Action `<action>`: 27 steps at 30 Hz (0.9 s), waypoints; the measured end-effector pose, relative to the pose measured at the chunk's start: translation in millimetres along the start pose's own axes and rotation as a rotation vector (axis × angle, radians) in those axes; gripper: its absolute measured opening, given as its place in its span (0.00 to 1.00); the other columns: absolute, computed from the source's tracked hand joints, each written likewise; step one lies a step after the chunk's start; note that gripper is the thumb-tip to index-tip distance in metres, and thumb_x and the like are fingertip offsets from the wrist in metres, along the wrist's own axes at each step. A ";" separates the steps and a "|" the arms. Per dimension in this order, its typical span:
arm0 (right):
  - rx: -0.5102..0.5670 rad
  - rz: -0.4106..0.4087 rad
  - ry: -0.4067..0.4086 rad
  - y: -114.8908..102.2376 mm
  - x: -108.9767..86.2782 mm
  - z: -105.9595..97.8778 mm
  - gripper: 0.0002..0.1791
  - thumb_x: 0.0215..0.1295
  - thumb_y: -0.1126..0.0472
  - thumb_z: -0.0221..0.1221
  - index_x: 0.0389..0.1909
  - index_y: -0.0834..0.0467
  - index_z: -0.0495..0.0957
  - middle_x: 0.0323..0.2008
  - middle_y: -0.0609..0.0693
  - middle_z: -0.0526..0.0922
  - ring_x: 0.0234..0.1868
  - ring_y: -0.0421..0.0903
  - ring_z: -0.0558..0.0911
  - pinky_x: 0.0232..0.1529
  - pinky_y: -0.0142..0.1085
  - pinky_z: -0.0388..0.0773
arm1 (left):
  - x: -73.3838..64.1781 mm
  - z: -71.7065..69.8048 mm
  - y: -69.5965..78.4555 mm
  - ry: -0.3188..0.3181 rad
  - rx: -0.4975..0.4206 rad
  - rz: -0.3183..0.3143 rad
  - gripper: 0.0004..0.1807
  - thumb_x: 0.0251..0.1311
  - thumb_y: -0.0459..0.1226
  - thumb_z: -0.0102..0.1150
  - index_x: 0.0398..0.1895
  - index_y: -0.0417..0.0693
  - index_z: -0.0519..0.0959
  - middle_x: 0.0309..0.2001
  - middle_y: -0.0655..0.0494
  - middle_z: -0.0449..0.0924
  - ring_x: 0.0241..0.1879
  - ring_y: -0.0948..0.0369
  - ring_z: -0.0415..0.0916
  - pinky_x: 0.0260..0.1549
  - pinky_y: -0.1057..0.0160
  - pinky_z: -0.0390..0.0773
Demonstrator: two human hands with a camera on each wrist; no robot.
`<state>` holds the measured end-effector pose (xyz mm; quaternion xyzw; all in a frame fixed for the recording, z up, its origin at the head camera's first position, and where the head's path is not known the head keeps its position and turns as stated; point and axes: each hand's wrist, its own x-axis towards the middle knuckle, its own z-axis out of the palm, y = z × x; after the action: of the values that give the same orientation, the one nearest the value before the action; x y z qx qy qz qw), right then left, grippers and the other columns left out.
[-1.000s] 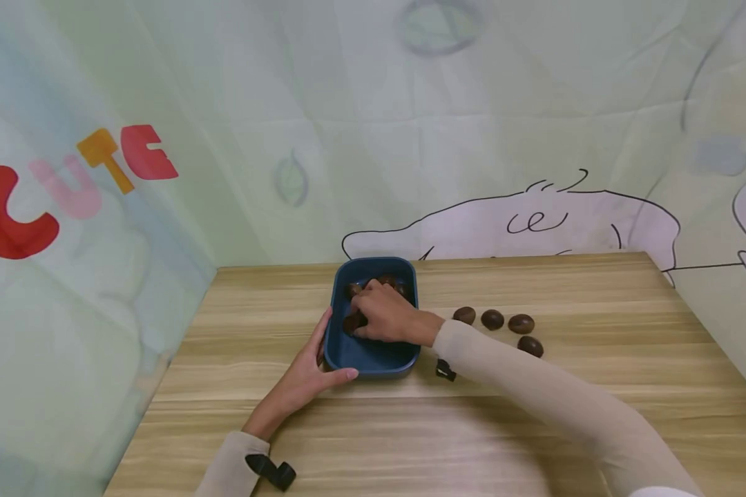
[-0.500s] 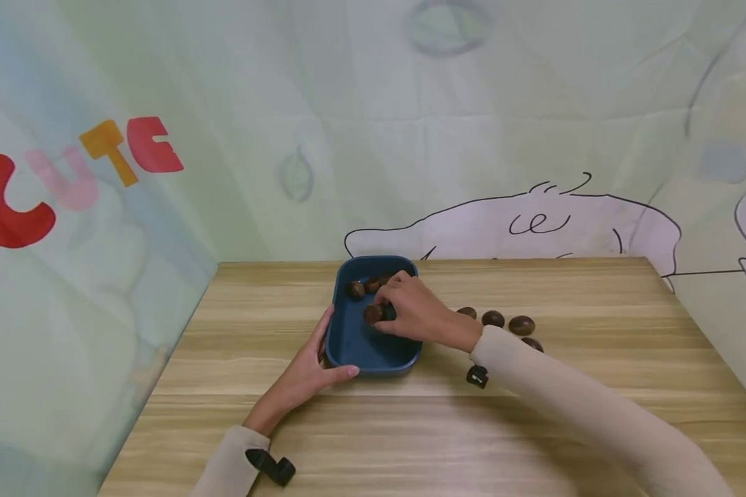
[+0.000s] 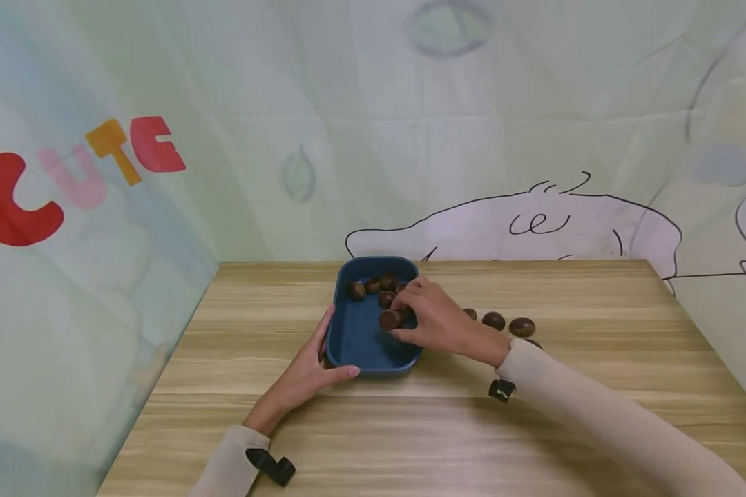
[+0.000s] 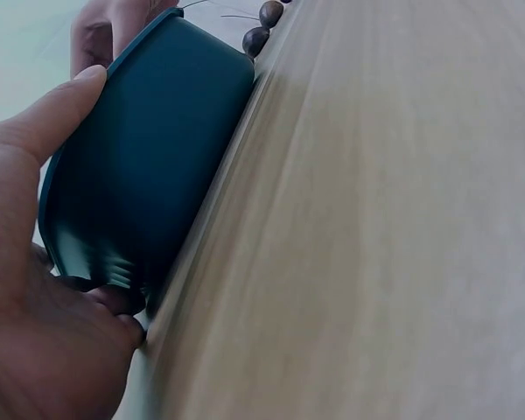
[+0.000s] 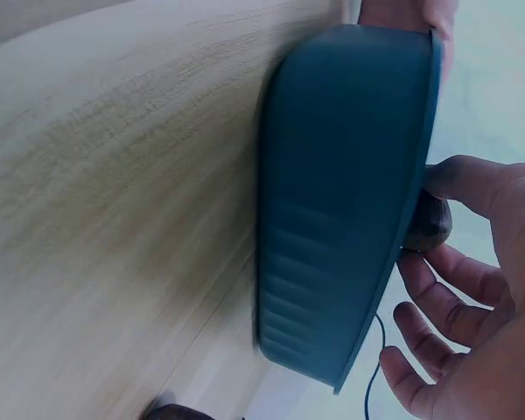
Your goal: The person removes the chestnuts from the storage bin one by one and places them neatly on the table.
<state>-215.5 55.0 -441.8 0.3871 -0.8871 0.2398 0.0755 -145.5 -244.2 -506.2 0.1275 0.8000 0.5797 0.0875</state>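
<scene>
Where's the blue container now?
Head view: the blue container sits far back on the table, left hand at its near-left corner, loose brown nuts to its right.

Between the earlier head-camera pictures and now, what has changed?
The right hand, with a brown nut in its fingers, has moved rightward across the blue box, toward its right side; no release shows. The left hand stays on the box; the nuts outside remain to its right.
</scene>
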 end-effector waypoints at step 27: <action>0.123 0.101 0.167 32.1 -58.6 -30.7 0.15 0.60 0.64 0.80 0.45 0.56 0.88 0.42 0.47 0.87 0.54 0.52 0.78 0.55 0.52 0.78 | 0.2 -3.8 0.6 -0.005 -0.005 -0.003 0.68 0.62 0.46 0.82 0.93 0.66 0.39 0.91 0.50 0.41 0.87 0.46 0.49 0.82 0.36 0.50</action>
<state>-199.9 126.7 -445.5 0.3246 -0.8796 0.3288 0.1133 -146.7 -247.4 -504.4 0.1277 0.7986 0.5811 0.0909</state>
